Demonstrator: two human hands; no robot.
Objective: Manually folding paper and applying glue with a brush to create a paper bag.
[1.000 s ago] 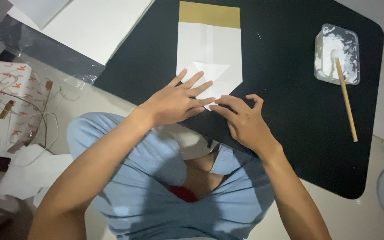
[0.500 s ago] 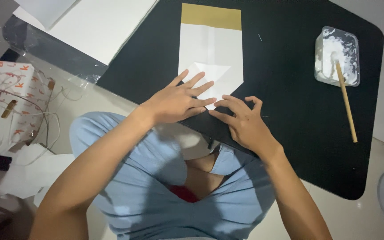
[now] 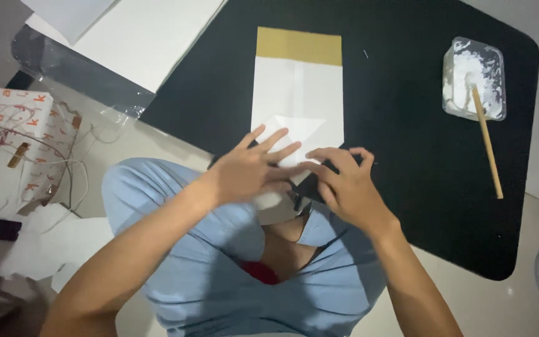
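A white paper piece [image 3: 297, 93] with a tan band along its far end lies on a black mat [image 3: 400, 143]. Its near end is folded into a triangular flap. My left hand [image 3: 251, 171] lies flat on that folded end with the fingers spread. Beside it, my right hand [image 3: 347, 184] presses the fold's right corner with its fingertips, fingers curled. The two hands touch at the fingertips. The nearest edge of the paper is hidden under them.
A clear plastic tub of white paste [image 3: 474, 78] with a wooden stick [image 3: 486, 143] in it sits at the mat's right. White sheets [image 3: 138, 34] and clear plastic film lie at the back left. A patterned box [image 3: 14, 112] with tangled wires stands on the left floor.
Both hands stay on the folded end. The fingertips have shifted slightly closer together along the fold; the paper itself has not moved on the mat.
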